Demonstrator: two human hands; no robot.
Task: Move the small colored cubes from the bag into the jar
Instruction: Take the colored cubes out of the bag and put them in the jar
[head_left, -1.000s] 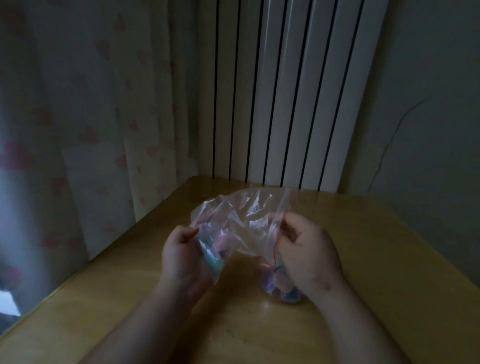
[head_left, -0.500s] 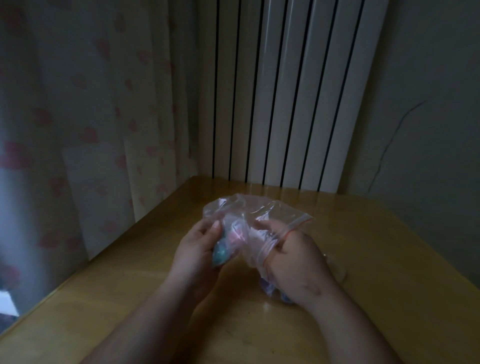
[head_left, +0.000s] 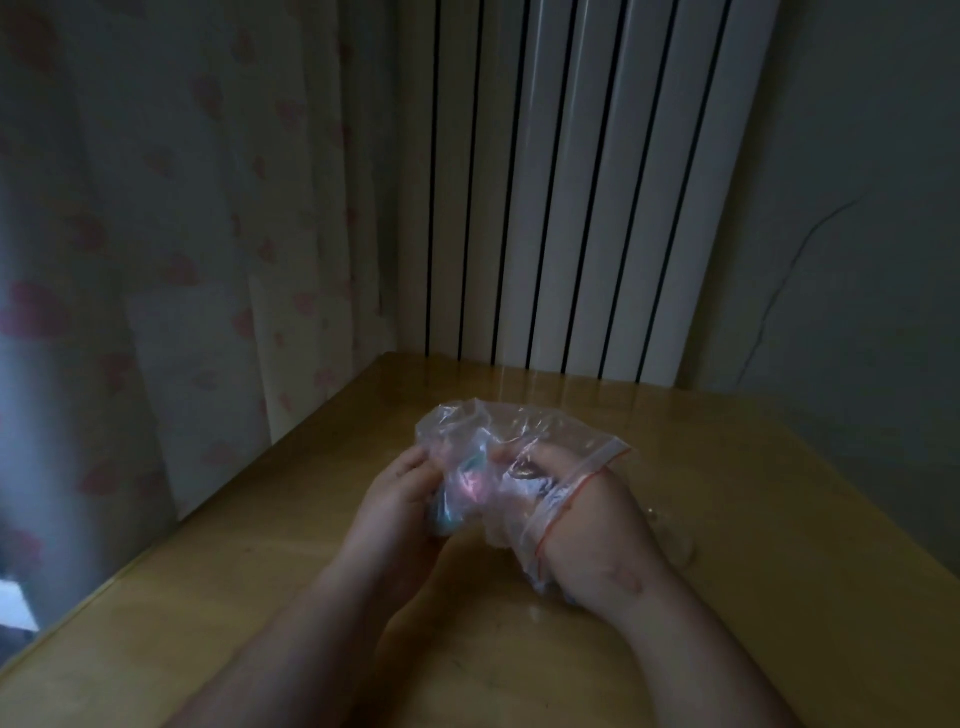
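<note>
A crumpled clear zip bag (head_left: 519, 431) with a red seal line is held above the wooden table (head_left: 753, 519). My left hand (head_left: 395, 509) grips the bag's bottom from outside, bunching several small colored cubes (head_left: 470, 486), pink and teal, inside the plastic. My right hand (head_left: 597, 525) is pushed into the bag's mouth up to the knuckles, and its fingers reach toward the cubes behind the film. Whether they hold a cube is not visible. Only a bluish sliver of the jar (head_left: 563, 597) shows under my right wrist. The light is dim.
A white ribbed radiator (head_left: 571, 182) stands behind the table's far edge. A curtain with pink hearts (head_left: 182, 234) hangs along the left edge. A grey wall with a crack (head_left: 857, 260) lies to the right.
My right hand has slid deeper into the bag, its mouth now round the knuckles. The left hand moved from the bag's rim to under the cubes. The bag sits lower and more bunched.
</note>
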